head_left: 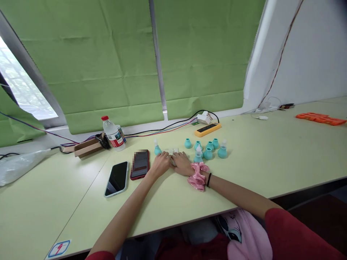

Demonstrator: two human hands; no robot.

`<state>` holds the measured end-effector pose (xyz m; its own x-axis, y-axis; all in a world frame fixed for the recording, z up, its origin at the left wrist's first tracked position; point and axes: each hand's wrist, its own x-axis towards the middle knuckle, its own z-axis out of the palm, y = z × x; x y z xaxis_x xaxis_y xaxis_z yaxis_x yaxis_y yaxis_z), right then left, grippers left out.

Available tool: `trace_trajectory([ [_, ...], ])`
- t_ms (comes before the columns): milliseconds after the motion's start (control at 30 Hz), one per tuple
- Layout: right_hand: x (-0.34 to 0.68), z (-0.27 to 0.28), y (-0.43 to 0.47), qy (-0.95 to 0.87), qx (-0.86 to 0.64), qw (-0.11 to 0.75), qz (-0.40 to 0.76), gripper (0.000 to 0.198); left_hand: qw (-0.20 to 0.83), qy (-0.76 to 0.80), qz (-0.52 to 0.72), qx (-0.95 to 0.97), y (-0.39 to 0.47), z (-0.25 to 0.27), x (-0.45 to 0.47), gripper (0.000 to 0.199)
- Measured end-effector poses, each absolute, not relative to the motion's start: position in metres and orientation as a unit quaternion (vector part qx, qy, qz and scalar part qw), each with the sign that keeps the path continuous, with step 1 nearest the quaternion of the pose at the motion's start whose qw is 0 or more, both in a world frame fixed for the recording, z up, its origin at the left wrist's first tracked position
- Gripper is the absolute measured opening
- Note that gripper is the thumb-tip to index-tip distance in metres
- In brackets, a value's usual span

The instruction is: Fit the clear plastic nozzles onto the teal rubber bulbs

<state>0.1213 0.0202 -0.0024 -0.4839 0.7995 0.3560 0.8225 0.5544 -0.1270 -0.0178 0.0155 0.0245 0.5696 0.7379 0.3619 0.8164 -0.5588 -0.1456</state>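
My left hand (pixel 161 164) rests on the table with its fingers curled downward. My right hand (pixel 183 164) meets it, fingers bent in the same way; what either hand holds is hidden. Small translucent white pieces (pixel 173 150) lie just beyond my fingertips. Left of my left hand stands a turquoise squeeze bulb with a clear tip (pixel 157 148). To the right of my right hand are several turquoise bulbs without tips (pixel 208 154). Two more carry clear tips: a near bulb (pixel 198 156) and a bulb at the right end (pixel 222 151).
Two phones lie at left, a light-cased phone (pixel 117 179) and a red-cased phone (pixel 140 164). Behind stand a red-capped bottle (pixel 113 134), a can (pixel 121 133) and an open cardboard box (pixel 90 147). A yellow power strip (pixel 207 130) and cables line the back; orange parts (pixel 321 118) lie far right.
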Motion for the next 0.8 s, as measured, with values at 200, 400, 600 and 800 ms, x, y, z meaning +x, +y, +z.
trace_trajectory([
  [200,0.133,-0.004,0.000,-0.886,-0.395,0.243,0.013,0.040,0.129,-0.481,-0.098,-0.862,0.015,0.016,-0.021,0.031],
  [400,0.141,0.001,-0.018,-0.892,-0.348,0.286,0.035,0.046,0.120,-0.507,-0.115,-0.846,0.009,0.021,-0.025,0.037],
  [600,0.148,0.009,-0.027,-0.901,-0.340,0.268,-0.019,0.022,0.106,-0.543,-0.131,-0.822,0.006,0.029,-0.025,0.022],
  [800,0.150,0.018,-0.031,-0.892,-0.410,0.182,-0.050,0.021,0.055,-0.609,-0.019,-0.791,0.007,0.029,-0.026,0.021],
])
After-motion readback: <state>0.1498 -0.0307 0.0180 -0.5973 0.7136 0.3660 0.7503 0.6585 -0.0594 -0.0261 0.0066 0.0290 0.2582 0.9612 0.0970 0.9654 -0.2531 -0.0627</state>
